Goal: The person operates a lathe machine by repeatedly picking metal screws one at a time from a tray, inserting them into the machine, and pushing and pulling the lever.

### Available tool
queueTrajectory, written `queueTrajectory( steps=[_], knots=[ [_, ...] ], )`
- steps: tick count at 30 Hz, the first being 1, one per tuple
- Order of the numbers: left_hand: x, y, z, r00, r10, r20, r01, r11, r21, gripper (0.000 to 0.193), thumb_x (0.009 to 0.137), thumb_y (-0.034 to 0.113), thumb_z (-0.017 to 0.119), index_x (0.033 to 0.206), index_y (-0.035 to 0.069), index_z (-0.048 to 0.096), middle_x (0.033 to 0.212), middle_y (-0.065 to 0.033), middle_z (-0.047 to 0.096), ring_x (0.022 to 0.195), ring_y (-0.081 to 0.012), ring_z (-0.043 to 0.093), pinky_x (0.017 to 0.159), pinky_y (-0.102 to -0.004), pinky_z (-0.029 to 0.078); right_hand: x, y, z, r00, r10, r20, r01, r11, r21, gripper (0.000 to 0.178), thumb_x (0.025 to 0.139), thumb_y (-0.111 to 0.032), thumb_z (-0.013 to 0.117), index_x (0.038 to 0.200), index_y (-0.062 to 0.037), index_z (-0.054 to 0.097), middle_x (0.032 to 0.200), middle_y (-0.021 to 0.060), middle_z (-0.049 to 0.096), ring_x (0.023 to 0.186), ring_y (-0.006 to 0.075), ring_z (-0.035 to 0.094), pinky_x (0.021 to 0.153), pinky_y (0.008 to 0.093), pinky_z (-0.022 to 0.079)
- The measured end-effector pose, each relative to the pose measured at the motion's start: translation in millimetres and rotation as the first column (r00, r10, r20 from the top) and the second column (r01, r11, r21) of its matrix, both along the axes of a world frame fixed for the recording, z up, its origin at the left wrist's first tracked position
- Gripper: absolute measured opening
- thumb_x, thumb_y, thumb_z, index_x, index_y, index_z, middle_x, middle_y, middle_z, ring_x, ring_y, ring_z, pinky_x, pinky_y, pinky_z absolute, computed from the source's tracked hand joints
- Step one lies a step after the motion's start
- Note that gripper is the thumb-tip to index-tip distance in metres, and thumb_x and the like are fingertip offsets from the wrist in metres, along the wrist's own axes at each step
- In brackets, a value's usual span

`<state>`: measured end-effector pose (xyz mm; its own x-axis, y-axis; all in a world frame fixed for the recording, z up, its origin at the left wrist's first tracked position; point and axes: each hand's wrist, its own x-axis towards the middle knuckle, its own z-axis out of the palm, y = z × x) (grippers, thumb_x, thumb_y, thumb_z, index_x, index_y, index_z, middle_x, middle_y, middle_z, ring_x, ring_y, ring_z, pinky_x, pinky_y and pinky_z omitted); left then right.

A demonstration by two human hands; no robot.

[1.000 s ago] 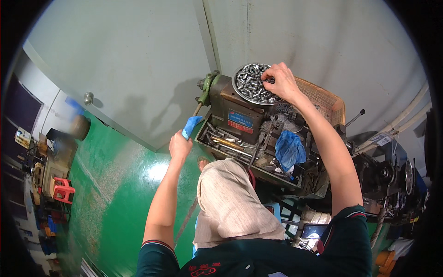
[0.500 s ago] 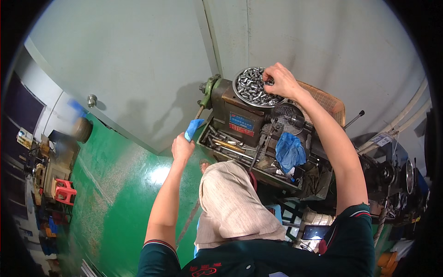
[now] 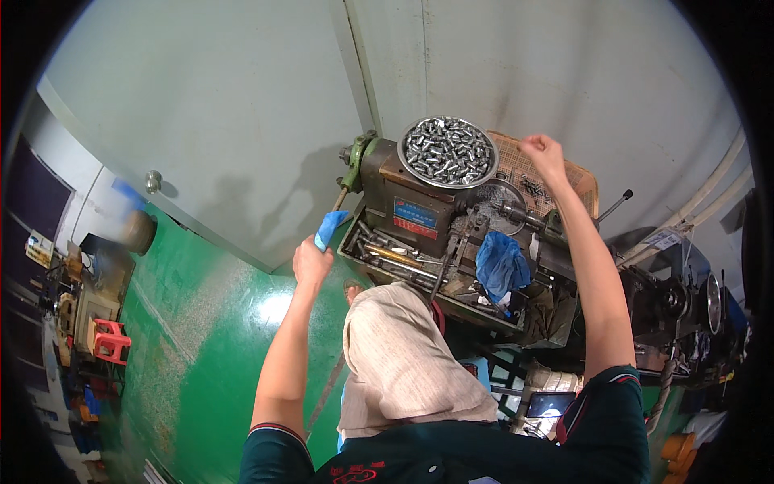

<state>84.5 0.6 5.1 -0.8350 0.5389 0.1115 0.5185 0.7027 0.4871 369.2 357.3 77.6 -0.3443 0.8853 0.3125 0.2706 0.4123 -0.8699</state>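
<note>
My left hand (image 3: pixel 313 262) is closed round the blue-wrapped end of a lever handle (image 3: pixel 326 229), which runs up to the green lever bracket (image 3: pixel 358 160) at the left end of a small lathe (image 3: pixel 403 194). On top of the lathe stands a round metal bowl (image 3: pixel 446 186) heaped with small shiny metal pins (image 3: pixel 449 149). Over a woven tan basket (image 3: pixel 587 179) hangs my right hand (image 3: pixel 544 153), its fingers pinched together. Whatever may be between those fingertips is too small to make out. Several small metal parts lie in the basket.
In front of the lathe, a tray (image 3: pixel 379 264) holds metal rods and tools, with a crumpled blue cloth (image 3: pixel 501 266) beside them. More machinery (image 3: pixel 673 302) stands at the right. A pale cloth (image 3: pixel 399 355) covers my lap. A red stool (image 3: pixel 111 340) is far left.
My right hand has left the pins in the bowl and moved right, over the basket. The left hand keeps its grip on the lever handle. The view has shifted slightly.
</note>
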Motion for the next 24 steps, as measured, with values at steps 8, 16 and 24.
queueTrajectory(
  steps=[8, 16, 24],
  knots=[
    [-4, 1, -4, 1.0, -0.013, 0.011, 0.013, 1.0, 0.01, 0.023, 0.067, 0.015, 0.064, 0.086, 0.003, 0.06, 0.079, -0.0218, 0.062, 0.079, -0.0382, 0.06, 0.072, -0.0458, 0.047, -17, -17, -79, 0.929, 0.178, 0.326, -0.155, 0.983, -0.095, 0.018, 0.064, -0.009, 0.066, 0.077, -0.0021, 0.057, 0.063, 0.0007, 0.052, 0.061, 0.0096, 0.049, 0.057, 0.0248, 0.041],
    [-6, 1, -7, 1.0, -0.013, 0.028, 0.013, 1.0, -0.005, 0.03, 0.067, 0.017, 0.063, 0.093, 0.002, 0.061, 0.082, -0.0231, 0.062, 0.081, -0.0386, 0.06, 0.073, -0.0447, 0.047, -19, -42, -63, 0.88, 0.185, 0.438, -0.161, 0.983, -0.091, 0.018, 0.065, -0.009, 0.066, 0.078, -0.0024, 0.056, 0.061, -0.0025, 0.047, 0.058, 0.008, 0.045, 0.058, 0.0246, 0.04],
    [-7, 0, -9, 0.999, -0.033, 0.02, 0.032, 0.999, 0.035, 0.028, 0.067, 0.017, 0.063, 0.09, 0.002, 0.06, 0.079, -0.0231, 0.062, 0.08, -0.0397, 0.059, 0.072, -0.0458, 0.046, -22, -42, -62, 0.851, 0.244, 0.465, -0.215, 0.97, -0.115, 0.026, 0.061, -0.016, 0.071, 0.078, 0.0006, 0.06, 0.069, 0.0086, 0.061, 0.066, 0.0174, 0.059, 0.062, 0.0302, 0.047]
  ],
)
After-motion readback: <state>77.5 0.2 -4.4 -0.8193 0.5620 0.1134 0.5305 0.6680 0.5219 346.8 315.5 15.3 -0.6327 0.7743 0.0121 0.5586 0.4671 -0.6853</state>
